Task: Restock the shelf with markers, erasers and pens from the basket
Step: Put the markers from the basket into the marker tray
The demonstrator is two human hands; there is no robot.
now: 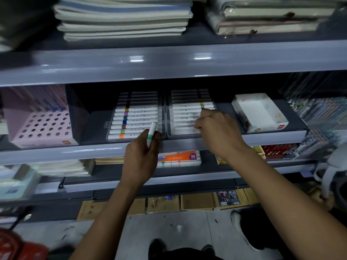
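My left hand (141, 158) grips a white marker with a green band (151, 133), held upright in front of the middle shelf's edge (93, 150). An open clear marker case lies on that shelf: its left half (135, 117) holds a row of white markers with coloured bands, its right half (189, 111) another row. My right hand (216, 132) reaches into the right half with curled fingers pinching at a marker there; the fingertips hide the exact contact. The red basket (16, 246) shows at the bottom left corner.
A pink pen holder box (41, 124) stands left of the case, a white open box (260, 112) right of it. Packs of pens (317, 109) hang at far right. Notebooks are stacked on the top shelf (124, 17). A 36-colour marker set (179, 158) lies on the lower shelf.
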